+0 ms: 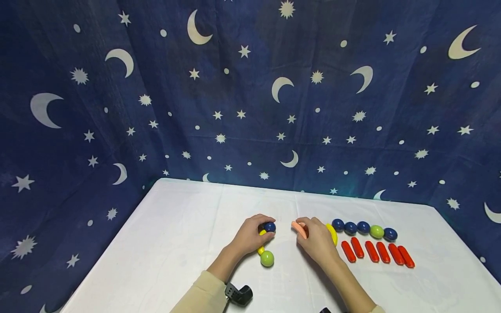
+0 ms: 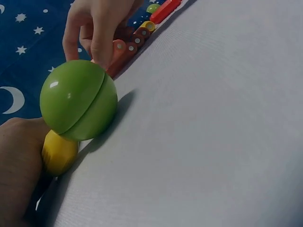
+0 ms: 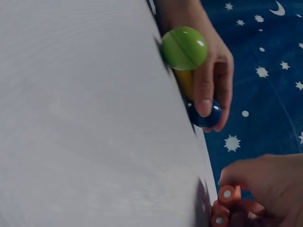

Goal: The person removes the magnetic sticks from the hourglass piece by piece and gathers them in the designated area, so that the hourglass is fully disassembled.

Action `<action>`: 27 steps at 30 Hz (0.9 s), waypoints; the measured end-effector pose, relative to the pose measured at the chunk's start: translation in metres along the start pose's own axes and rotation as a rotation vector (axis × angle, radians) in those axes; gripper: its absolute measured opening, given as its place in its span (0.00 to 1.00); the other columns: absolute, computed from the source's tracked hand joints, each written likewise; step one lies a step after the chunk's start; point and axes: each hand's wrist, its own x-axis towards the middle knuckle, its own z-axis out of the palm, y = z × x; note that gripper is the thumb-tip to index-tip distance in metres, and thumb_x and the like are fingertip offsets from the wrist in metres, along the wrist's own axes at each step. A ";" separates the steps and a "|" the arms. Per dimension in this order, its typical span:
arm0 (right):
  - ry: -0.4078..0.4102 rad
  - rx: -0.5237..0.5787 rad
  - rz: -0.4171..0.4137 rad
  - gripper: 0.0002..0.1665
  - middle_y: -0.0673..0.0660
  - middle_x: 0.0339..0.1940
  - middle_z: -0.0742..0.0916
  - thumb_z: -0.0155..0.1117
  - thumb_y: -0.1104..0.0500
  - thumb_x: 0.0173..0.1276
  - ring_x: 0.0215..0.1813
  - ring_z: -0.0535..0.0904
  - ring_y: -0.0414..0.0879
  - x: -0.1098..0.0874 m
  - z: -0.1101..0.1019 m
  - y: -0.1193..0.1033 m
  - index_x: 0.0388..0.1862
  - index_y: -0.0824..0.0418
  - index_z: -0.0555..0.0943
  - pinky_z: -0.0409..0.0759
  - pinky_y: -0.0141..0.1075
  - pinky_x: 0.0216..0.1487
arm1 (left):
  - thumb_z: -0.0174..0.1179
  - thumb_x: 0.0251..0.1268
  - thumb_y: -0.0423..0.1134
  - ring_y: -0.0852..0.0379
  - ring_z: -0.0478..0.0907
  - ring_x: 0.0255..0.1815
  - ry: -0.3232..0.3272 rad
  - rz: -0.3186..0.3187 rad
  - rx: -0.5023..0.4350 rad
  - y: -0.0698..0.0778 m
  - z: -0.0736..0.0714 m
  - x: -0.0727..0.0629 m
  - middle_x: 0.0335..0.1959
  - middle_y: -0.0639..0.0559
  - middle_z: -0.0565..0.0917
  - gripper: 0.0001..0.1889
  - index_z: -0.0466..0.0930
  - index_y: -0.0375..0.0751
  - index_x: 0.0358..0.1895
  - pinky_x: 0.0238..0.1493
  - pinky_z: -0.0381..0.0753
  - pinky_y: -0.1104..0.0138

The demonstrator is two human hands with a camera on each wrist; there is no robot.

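My left hand point(image 1: 247, 237) grips a dark blue ball point(image 1: 270, 227) low over the white table. A yellow rod point(image 1: 261, 250) extends from the blue ball toward me, partly behind the fingers, and a lime green ball point(image 1: 267, 258) touches its near end. My right hand point(image 1: 318, 243) pinches an orange curved stick point(image 1: 299, 229), to the right of the left hand. In the right wrist view, two orange ends point(image 3: 227, 194) with white dots show at the right fingertips. A yellow curved stick point(image 1: 332, 234) lies just beyond the right hand, partly covered by it.
On the right of the table point(image 1: 176, 208), a row of dark blue balls point(image 1: 363, 228) includes one green ball point(image 1: 377, 231). Several red sticks point(image 1: 372, 251) lie side by side nearer to me. A blue curtain point(image 1: 250, 95) with moons and stars hangs behind the table.
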 end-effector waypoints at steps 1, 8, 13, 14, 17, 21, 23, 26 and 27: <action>0.011 -0.020 -0.010 0.22 0.55 0.31 0.81 0.72 0.61 0.50 0.30 0.73 0.45 0.000 0.001 0.000 0.47 0.59 0.83 0.77 0.39 0.36 | 0.64 0.60 0.44 0.58 0.77 0.55 -0.002 -0.002 0.000 0.000 0.000 0.000 0.52 0.55 0.81 0.19 0.79 0.48 0.55 0.58 0.76 0.64; 0.052 -0.117 -0.026 0.16 0.58 0.30 0.82 0.73 0.62 0.48 0.31 0.76 0.49 -0.002 0.003 -0.004 0.39 0.63 0.85 0.78 0.45 0.39 | 0.64 0.60 0.44 0.59 0.77 0.53 -0.006 -0.003 -0.002 0.002 0.001 -0.001 0.52 0.55 0.81 0.19 0.79 0.48 0.55 0.56 0.77 0.65; 0.017 -0.137 -0.026 0.20 0.58 0.31 0.82 0.73 0.58 0.51 0.30 0.75 0.47 -0.001 -0.002 -0.005 0.43 0.64 0.84 0.80 0.43 0.38 | 0.64 0.60 0.44 0.59 0.77 0.53 -0.004 -0.008 -0.001 0.002 0.000 -0.001 0.52 0.55 0.81 0.19 0.79 0.48 0.55 0.56 0.77 0.64; 0.003 -0.139 -0.041 0.21 0.58 0.32 0.81 0.73 0.56 0.52 0.31 0.74 0.47 0.000 -0.004 -0.005 0.45 0.63 0.84 0.80 0.42 0.37 | 0.64 0.60 0.44 0.59 0.77 0.53 -0.004 -0.007 -0.001 0.001 0.000 -0.002 0.52 0.55 0.81 0.19 0.79 0.48 0.55 0.56 0.77 0.64; -0.048 -0.146 -0.159 0.28 0.56 0.39 0.81 0.75 0.52 0.51 0.37 0.73 0.47 0.002 -0.014 0.002 0.51 0.61 0.82 0.78 0.42 0.41 | 0.63 0.60 0.44 0.59 0.77 0.53 -0.005 -0.004 -0.003 0.001 -0.001 -0.002 0.52 0.55 0.81 0.19 0.79 0.48 0.55 0.56 0.77 0.64; -0.163 -0.127 -0.366 0.35 0.54 0.56 0.79 0.76 0.52 0.51 0.53 0.70 0.51 0.006 -0.023 0.017 0.60 0.56 0.78 0.72 0.49 0.51 | 0.64 0.60 0.44 0.59 0.77 0.53 -0.006 0.007 -0.003 0.000 0.000 -0.002 0.52 0.55 0.81 0.19 0.79 0.48 0.55 0.56 0.76 0.65; -0.228 -0.110 -0.410 0.37 0.53 0.61 0.77 0.75 0.53 0.51 0.56 0.69 0.51 0.008 -0.024 0.023 0.62 0.55 0.76 0.69 0.49 0.53 | 0.64 0.60 0.44 0.59 0.77 0.53 -0.006 0.012 -0.004 0.000 -0.001 -0.001 0.51 0.55 0.81 0.19 0.79 0.48 0.55 0.56 0.76 0.65; -0.279 -0.088 -0.413 0.36 0.51 0.64 0.77 0.74 0.54 0.53 0.59 0.69 0.50 0.010 -0.022 0.028 0.63 0.55 0.76 0.67 0.46 0.52 | 0.64 0.60 0.45 0.60 0.77 0.53 -0.004 0.018 -0.004 0.000 -0.001 0.000 0.51 0.56 0.81 0.19 0.79 0.48 0.55 0.56 0.77 0.65; -0.289 -0.081 -0.406 0.36 0.50 0.64 0.77 0.74 0.54 0.53 0.59 0.69 0.49 0.011 -0.021 0.029 0.63 0.55 0.76 0.67 0.45 0.51 | 0.64 0.60 0.45 0.60 0.77 0.52 -0.003 0.020 -0.004 -0.001 0.000 0.000 0.51 0.56 0.81 0.19 0.79 0.48 0.54 0.55 0.77 0.66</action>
